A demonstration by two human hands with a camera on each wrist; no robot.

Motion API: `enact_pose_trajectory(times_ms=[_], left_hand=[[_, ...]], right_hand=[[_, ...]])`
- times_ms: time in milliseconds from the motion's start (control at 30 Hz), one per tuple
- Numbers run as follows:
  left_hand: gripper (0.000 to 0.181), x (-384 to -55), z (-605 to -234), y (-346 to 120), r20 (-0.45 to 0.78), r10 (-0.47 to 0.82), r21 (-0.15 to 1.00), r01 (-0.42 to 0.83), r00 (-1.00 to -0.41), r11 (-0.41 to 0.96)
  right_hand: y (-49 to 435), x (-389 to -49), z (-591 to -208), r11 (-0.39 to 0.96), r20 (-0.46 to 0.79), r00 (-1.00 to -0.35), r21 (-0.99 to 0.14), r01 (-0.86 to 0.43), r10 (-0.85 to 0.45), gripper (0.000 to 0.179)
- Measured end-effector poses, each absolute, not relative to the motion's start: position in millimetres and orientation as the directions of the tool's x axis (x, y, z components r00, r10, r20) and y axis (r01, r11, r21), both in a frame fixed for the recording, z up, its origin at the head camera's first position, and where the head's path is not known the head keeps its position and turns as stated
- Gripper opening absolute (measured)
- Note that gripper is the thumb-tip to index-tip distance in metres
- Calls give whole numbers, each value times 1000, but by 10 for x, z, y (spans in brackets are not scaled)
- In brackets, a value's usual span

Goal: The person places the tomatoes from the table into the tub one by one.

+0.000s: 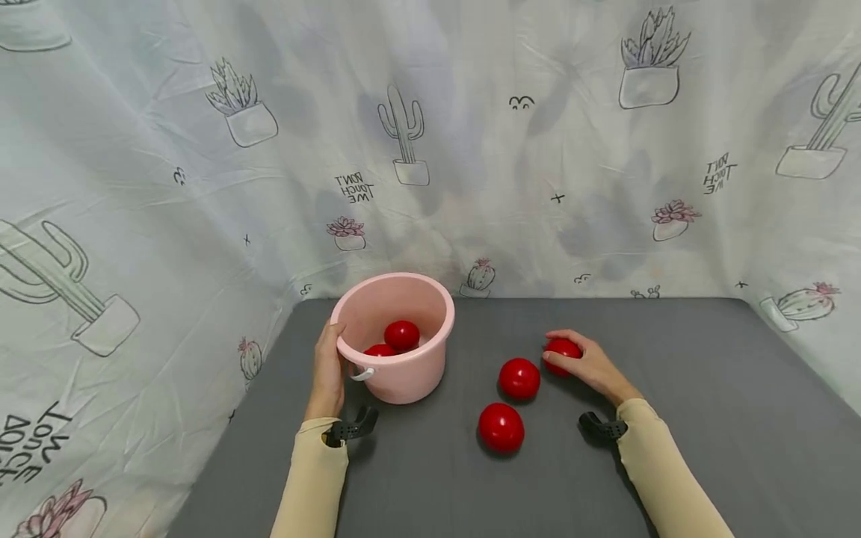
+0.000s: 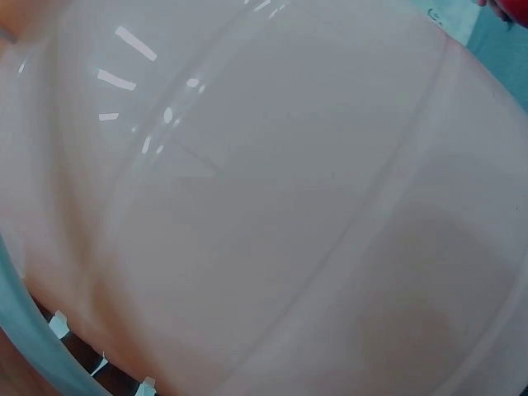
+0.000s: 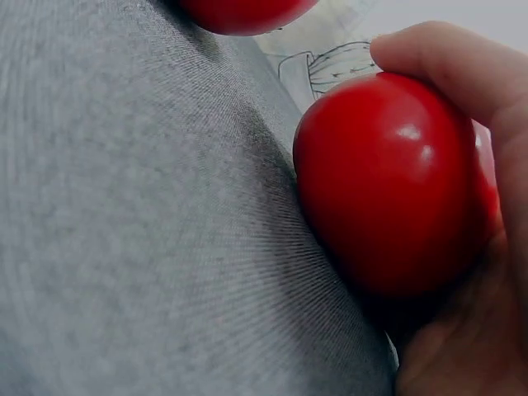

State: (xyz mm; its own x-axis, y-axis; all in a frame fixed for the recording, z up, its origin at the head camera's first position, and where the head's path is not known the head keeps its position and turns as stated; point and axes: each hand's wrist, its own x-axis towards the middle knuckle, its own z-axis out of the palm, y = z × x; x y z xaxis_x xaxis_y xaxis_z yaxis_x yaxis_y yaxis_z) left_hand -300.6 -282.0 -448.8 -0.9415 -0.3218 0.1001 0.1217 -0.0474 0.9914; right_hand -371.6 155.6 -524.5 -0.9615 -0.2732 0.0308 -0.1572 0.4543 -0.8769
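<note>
The arms are clothed in plain pale-yellow sleeves (image 1: 312,482), ended at the wrists. At each cuff a black band (image 1: 341,431) is worn, with a curved black piece (image 1: 366,421) set inward. The left hand (image 1: 327,372) and right hand (image 1: 593,368) are bare.

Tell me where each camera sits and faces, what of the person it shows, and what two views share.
Head: worn on the head, facing forward and down at table, pink bucket and red balls; both sleeves, left hand and right hand show.
Left wrist: on that wrist, facing the bucket's wall close up; blurred skin upper left, fingertips upper right.
Right wrist: on that wrist, facing a gripped red ball; curled fingers show.
Shared: head and right wrist both show that gripped ball.
</note>
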Motion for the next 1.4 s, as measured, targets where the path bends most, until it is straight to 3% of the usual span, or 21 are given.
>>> enact_pose_trajectory(times_ms=[233,433,533,667,833,1400], left_hand=[[37,-2927,-4568,-2819,75,-320,995,90,-944,-34],[36,-2973,-4529,-2812,104,-309,992,120,-945,-34],[36,-2977,-4521,-2810,105,-311,992,122,-945,-36],[36,-2996,-4518,-2813,107,-311,991,126,-944,-41],[37,-3011,-4534,-2828,111,-325,989,135,-939,-53],[38,-3031,-4583,-2850,93,-327,991,120,-940,-63]], right_hand=[[1616,-3620,-5335,398,52,-967,-905,-151,-248,52],[1771,-3652,-5304,4,71,-979,-997,-73,-193,49],[1807,-3658,-5301,-118,83,-975,-991,-59,-208,42],[1817,-3682,-5290,-152,79,-974,-987,-47,-212,34],[1819,-3700,-5302,-196,53,-978,-981,-13,-203,38],[1803,-3674,-5327,-207,41,-981,-978,-2,-187,30]])
